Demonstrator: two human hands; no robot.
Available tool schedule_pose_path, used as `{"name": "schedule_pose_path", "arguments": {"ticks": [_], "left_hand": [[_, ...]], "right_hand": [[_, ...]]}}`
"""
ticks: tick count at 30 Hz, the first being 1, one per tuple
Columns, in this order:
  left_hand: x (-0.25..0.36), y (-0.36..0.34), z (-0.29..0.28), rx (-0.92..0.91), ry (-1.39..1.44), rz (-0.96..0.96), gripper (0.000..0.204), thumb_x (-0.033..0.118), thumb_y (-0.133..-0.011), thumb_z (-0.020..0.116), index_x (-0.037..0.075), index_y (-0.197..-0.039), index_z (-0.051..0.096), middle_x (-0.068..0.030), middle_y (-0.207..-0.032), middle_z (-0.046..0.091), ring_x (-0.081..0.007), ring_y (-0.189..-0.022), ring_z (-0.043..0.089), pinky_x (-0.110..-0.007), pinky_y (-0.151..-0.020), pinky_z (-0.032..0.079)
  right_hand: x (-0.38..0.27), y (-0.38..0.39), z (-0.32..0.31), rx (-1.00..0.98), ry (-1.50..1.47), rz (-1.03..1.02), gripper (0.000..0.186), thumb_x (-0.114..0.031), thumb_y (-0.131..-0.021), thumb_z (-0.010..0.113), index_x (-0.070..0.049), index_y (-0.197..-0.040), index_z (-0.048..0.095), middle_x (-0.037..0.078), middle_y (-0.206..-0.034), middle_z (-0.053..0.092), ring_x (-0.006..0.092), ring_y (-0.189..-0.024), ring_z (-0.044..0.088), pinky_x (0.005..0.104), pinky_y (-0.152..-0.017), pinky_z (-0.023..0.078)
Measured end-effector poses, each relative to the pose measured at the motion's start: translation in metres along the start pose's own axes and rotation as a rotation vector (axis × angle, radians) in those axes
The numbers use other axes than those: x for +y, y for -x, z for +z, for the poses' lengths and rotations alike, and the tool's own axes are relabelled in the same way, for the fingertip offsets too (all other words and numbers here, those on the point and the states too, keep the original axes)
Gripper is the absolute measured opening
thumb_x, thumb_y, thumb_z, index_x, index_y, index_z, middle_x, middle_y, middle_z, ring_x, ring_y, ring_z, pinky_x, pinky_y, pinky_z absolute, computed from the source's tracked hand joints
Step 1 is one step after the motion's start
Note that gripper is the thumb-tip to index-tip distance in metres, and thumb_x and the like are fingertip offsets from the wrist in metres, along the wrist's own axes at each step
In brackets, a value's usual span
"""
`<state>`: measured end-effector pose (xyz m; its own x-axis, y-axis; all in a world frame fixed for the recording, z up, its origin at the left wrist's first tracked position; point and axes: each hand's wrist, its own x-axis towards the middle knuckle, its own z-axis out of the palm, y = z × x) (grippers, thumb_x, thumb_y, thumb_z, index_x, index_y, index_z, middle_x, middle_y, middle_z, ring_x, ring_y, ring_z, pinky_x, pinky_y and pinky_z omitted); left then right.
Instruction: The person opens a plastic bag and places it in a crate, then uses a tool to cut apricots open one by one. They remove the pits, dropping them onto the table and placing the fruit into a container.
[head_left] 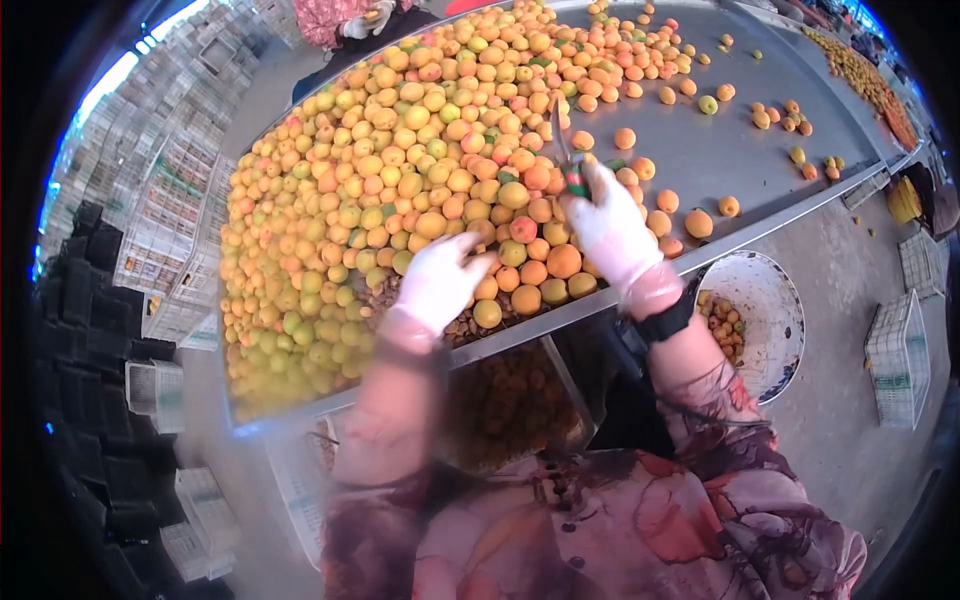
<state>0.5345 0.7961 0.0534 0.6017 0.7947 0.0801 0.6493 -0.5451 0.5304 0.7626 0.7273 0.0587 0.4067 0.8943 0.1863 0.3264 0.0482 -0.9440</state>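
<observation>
A large heap of orange and yellow apricots (400,170) covers much of a metal table. My right hand (612,225), in a white glove, grips a knife (562,132) by its green and red handle; the blade points away from me. At the near side of the heap is my left hand (440,282), also gloved. Its thumb and fingers are apart, with the fingertips close to the apricots; I see nothing held in it. Brown apricot pits (466,328) lie beside it near the table's front edge.
Below the table's raised metal rim (735,240) stands a white bucket (775,330) with apricots inside. A crate of dark pieces (510,405) sits before my body. White crates (180,220) and black crates (80,400) are stacked left. Across the table, another person's gloved hand (356,28) shows.
</observation>
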Motion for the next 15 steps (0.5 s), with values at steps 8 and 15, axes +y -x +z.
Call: {"name": "schedule_pose_path", "arguments": {"ticks": [8,15], "left_hand": [[0.015,-0.07,0.073,-0.006,-0.2,0.116,0.036,0.028,-0.084,0.07,0.011,-0.116,0.066,-0.0187,-0.108,0.068,-0.0394,-0.101,0.064,-0.047,-0.088,0.051],[0.037,-0.022,0.031,-0.004,0.512,-0.097,0.039,0.02,-0.087,0.069,-0.001,-0.118,0.06,-0.0156,-0.104,0.068,-0.0269,-0.096,0.067,-0.036,-0.084,0.053]], "right_hand": [[0.033,0.025,-0.003,0.031,-0.07,0.07,0.028,-0.01,-0.086,0.056,0.003,-0.111,0.058,0.026,-0.097,0.066,0.0392,-0.093,0.066,0.0407,-0.08,0.052],[0.036,0.038,0.032,-0.069,-0.218,0.101,0.038,-0.002,-0.087,0.056,0.001,-0.124,0.055,0.013,-0.108,0.064,0.0208,-0.105,0.062,0.0311,-0.092,0.049]]}}
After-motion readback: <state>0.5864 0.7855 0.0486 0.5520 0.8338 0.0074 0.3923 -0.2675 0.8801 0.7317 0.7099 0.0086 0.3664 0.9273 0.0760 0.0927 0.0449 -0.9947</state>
